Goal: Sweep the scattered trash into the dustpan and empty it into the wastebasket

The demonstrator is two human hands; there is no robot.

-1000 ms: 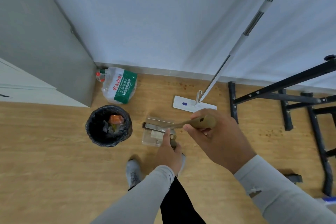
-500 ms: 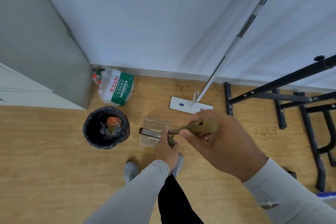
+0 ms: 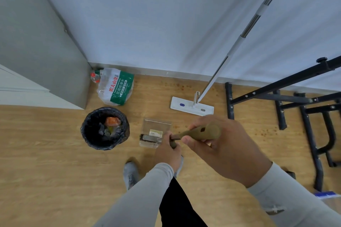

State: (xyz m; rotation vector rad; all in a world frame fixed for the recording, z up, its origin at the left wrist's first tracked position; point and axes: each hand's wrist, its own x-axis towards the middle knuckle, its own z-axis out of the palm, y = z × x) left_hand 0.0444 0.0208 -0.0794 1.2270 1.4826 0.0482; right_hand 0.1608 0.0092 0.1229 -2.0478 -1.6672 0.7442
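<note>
A clear plastic dustpan (image 3: 156, 125) is held low above the wooden floor, with a small pale scrap (image 3: 156, 132) inside it. My left hand (image 3: 167, 151) grips the dustpan's olive handle at its near end. My right hand (image 3: 219, 145) holds the olive handle of a brush (image 3: 199, 132); the dark bristle head (image 3: 149, 138) lies across the pan. The black-bagged wastebasket (image 3: 105, 128) stands just left of the dustpan, with an orange item and dark crumpled trash inside.
A flat white mop (image 3: 191, 106) leans against the wall behind the dustpan. A shrink-wrapped pack of water bottles (image 3: 115, 86) sits in the corner beside a grey cabinet (image 3: 36, 42). Black metal frame legs (image 3: 276, 97) occupy the right. My shoes (image 3: 131, 173) are below.
Both hands with brush and dustpan stay nearly still; the view has shifted slightly, with the brush head sitting a little lower in the pan.
</note>
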